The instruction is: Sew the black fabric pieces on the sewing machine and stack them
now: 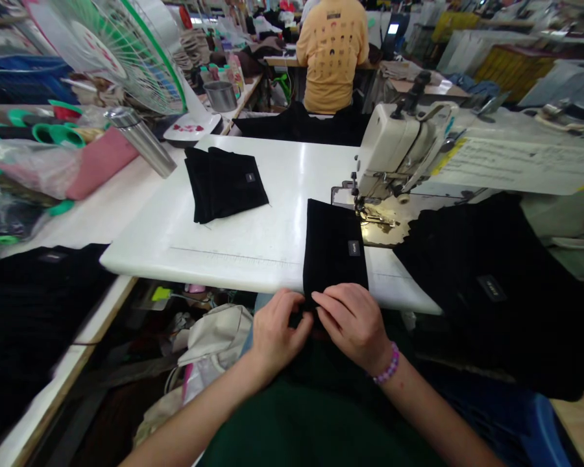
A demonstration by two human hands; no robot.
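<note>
A black fabric piece (331, 243) with a small sewn label lies over the front edge of the white sewing table, its far right corner by the presser foot of the sewing machine (387, 146). My left hand (279, 327) pinches the near left corner of this piece between thumb and fingers. Beside it, my right hand (353, 321) has its fingers closed on the same near edge. The fingertips almost meet, and the cloth between them is partly hidden. Farther left on the table rests a small stack of black fabric pieces (228, 183), the top one labelled.
A fan (126, 58) and a steel flask (143, 143) stand at the back left, near thread cones (43, 133). More black cloth is heaped at left (29, 324) and hangs at right (496, 292). A person in a yellow shirt (331, 55) sits ahead.
</note>
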